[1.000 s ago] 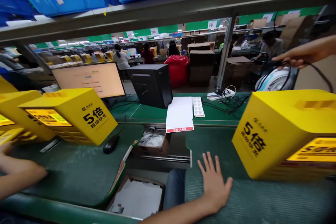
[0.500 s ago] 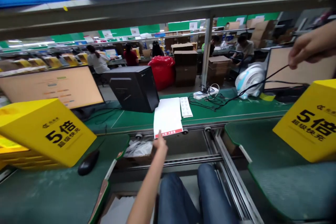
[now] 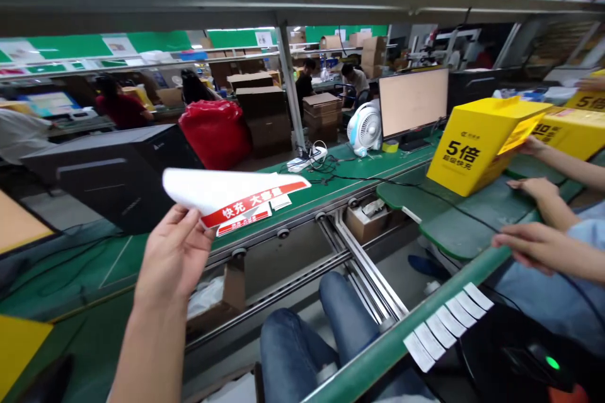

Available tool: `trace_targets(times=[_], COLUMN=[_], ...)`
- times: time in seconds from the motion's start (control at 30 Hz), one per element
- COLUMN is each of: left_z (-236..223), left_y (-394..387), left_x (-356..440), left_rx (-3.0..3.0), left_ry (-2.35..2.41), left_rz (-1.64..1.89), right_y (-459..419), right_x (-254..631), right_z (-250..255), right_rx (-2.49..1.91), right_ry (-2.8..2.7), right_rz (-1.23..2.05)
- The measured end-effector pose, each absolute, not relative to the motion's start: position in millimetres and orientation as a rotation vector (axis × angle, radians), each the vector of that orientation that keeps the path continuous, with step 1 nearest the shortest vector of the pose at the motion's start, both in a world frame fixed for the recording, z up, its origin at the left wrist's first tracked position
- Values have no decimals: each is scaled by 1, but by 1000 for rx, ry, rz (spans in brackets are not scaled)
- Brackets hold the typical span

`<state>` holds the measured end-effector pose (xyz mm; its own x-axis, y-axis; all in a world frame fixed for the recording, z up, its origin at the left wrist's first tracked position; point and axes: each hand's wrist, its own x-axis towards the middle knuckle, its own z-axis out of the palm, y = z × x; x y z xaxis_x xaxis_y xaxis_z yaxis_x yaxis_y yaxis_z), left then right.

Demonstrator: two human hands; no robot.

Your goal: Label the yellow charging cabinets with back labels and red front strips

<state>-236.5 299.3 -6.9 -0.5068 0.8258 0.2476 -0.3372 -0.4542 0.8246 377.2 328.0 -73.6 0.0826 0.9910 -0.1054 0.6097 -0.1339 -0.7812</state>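
My left hand [image 3: 172, 258] is raised at the lower left and pinches the corner of a white sheet [image 3: 222, 192] that has a red band with white characters. The sheet curls in the air above the green conveyor bench [image 3: 331, 192]. My right hand [image 3: 520, 245] reaches in from the right over the green rail, its fingers closed round a thin black cable [image 3: 449, 211]. That cable runs across the green mat toward the bench. My knees in jeans [image 3: 307, 340] show below.
A co-worker's two hands [image 3: 534, 189] rest by a yellow box [image 3: 472, 151] on the right mat. Behind stand a black computer case [image 3: 113, 170], a red bag [image 3: 215, 132], a small fan [image 3: 366, 129] and a monitor [image 3: 413, 101]. White label strips [image 3: 447, 321] hang on the rail.
The view has swung right. My left hand reached the white sheet on the bench and has lifted it up. My right hand came down from the upper right, still on the cable.
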Motion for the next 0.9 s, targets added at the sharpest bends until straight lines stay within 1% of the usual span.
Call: trace_targets(times=[0.03, 0.1, 0.17, 0.27, 0.4, 0.5, 0.6, 0.67, 0.7, 0.73, 0.8, 0.9], left_z=[4, 16, 17, 7, -12, -21, -29, -35, -39, -42, -49, -58], left_y=[287, 264, 244, 222, 194, 175, 160, 153, 150, 147, 142, 135], left_x=[-224, -195, -168, -137, -120, -119, -122, -121, -120, -119, -115, -112], left_rx=[935, 1062, 1145, 1157, 1133, 1067, 1002, 978, 970, 963, 956, 967], left_ry=[912, 879, 865, 904, 1031, 1087, 1116, 1131, 1144, 1164, 1203, 1214], left_rz=[2015, 2017, 2044, 2057, 2046, 2145, 2213, 2192, 2169, 2139, 2076, 2019], right_y=[306, 268, 243, 227, 226, 219, 209, 208, 211, 215, 228, 250], right_x=[360, 319, 276, 227, 191, 175, 165, 161, 159, 156, 148, 130], right_z=[-87, -114, -139, -159, -143, -129, -133, -134, -131, -125, -104, -70], right_rx=[-1711, -1540, -1386, -1337, -1106, -1042, -1147, -1174, -1159, -1125, -995, -753], right_ry=[-1606, -1571, -1594, -1626, -1632, -1703, -2023, -2264, -2284, -2211, -1897, -1547], right_rz=[1079, 1321, 1532, 1580, 1711, 1662, 1390, 1196, 1130, 1103, 1139, 1304])
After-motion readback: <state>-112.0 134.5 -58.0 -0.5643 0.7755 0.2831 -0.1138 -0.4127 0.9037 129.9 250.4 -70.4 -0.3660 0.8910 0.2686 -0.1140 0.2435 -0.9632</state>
